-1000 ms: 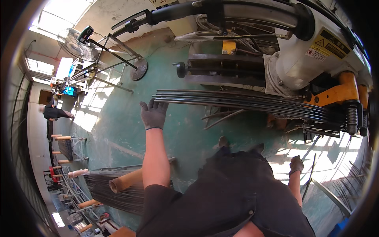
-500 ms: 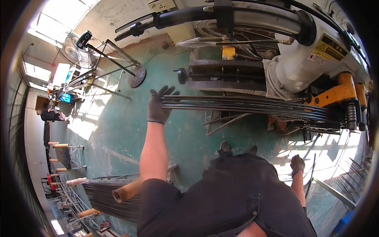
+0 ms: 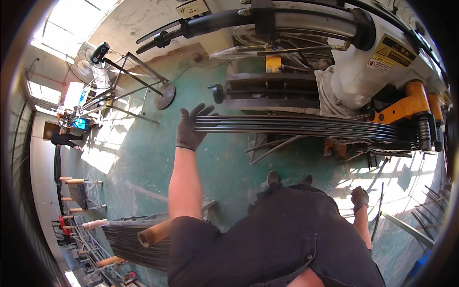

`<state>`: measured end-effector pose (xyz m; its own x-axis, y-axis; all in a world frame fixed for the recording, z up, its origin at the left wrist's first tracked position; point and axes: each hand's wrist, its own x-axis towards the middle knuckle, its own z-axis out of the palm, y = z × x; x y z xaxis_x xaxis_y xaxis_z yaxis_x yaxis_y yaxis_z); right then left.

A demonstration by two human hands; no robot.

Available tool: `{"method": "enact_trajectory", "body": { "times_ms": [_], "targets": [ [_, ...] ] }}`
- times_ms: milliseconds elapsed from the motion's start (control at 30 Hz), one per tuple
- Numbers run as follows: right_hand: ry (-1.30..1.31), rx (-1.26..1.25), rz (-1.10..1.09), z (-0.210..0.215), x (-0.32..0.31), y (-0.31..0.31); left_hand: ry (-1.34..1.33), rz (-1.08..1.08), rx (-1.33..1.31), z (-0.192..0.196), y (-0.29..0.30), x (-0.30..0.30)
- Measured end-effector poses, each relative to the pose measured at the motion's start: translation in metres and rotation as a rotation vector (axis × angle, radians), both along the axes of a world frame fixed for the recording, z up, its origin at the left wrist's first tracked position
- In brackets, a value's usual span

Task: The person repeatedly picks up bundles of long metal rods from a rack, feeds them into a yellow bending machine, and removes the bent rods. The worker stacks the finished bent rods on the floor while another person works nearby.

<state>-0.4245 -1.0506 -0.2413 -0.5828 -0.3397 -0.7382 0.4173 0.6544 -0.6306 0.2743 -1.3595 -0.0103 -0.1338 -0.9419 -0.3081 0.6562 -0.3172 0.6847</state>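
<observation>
A bundle of thin dark metal rods runs level across the view, its right end reaching a machine with an orange arm. My left hand, in a grey knit glove, touches the left ends of the rods with its palm. Its fingers are stretched out and apart, not wrapped round the bundle. Low on the right, away from the rods, my gloved right hand hangs beside my body with its fingers curled in. I see nothing in it.
Beyond the rods stands a machine bed with a black hand knob. A round-based stand and a fan are at the far left. Behind my left arm, a rack bears more rods. A person is far left.
The view has shifted slightly. My left hand stays against the rod ends, and my right hand still hangs low with curled fingers. The distant person has changed posture.
</observation>
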Motion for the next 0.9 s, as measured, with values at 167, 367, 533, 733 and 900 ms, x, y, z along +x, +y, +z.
{"method": "enact_trajectory", "body": {
  "times_ms": [167,367,533,733,900],
  "targets": [
    [0.032,-0.106,0.085,-0.058,-0.024,0.024,-0.082,-0.094,0.002,-0.010,-0.019,0.005],
    [0.080,0.080,0.073,0.045,0.019,-0.005,-0.003,-0.117,-0.003,-0.016,-0.002,0.007],
    [0.059,0.055,-0.046,0.058,0.027,0.015,-0.099,-0.182,-0.037,-0.005,-0.014,-0.017],
    [0.068,-0.016,-0.001,0.058,0.046,0.003,-0.152,-0.181,-0.028,-0.003,-0.008,-0.010],
    [0.122,0.006,0.158,0.060,0.047,-0.021,-0.181,-0.245,-0.081,-0.004,-0.011,-0.007]
  ]
}}
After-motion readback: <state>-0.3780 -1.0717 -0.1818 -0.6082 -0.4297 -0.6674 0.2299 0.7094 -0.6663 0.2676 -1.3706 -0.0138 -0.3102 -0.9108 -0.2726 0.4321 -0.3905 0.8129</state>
